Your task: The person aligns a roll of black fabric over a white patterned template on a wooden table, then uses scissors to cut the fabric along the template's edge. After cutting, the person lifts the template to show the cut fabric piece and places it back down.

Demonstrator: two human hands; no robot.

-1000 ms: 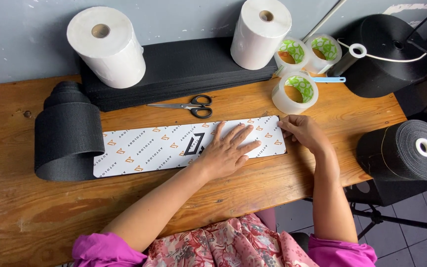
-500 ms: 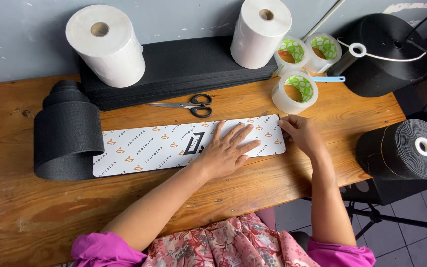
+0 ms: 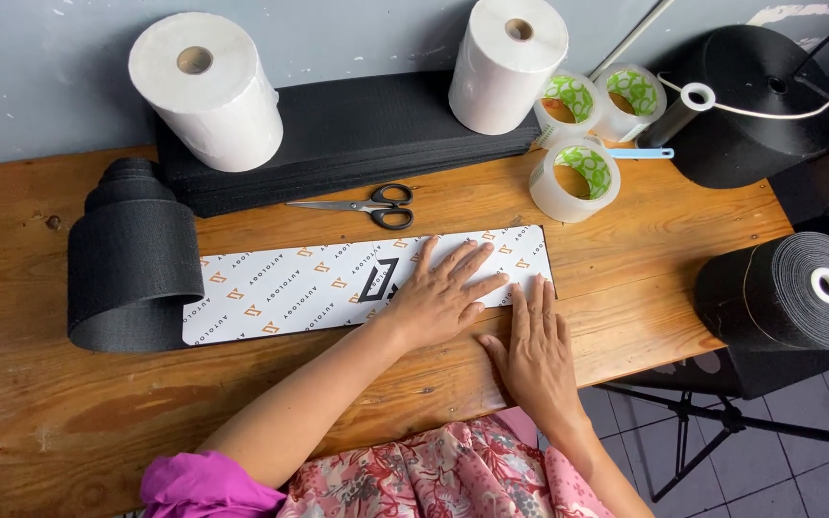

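Hands (image 3: 486, 321) flat, hiding printed strip's (image 3: 319, 288) right end.

Wooden table (image 3: 645, 240) with printed white strip (image 3: 338, 283), scissors (image 3: 362, 204), tape rolls (image 3: 576, 177), black webbing roll (image 3: 131, 259).

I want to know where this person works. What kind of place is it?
Probably a small craft or packing workshop: a wooden table holds rolls of black webbing, clear tape rolls and scissors.
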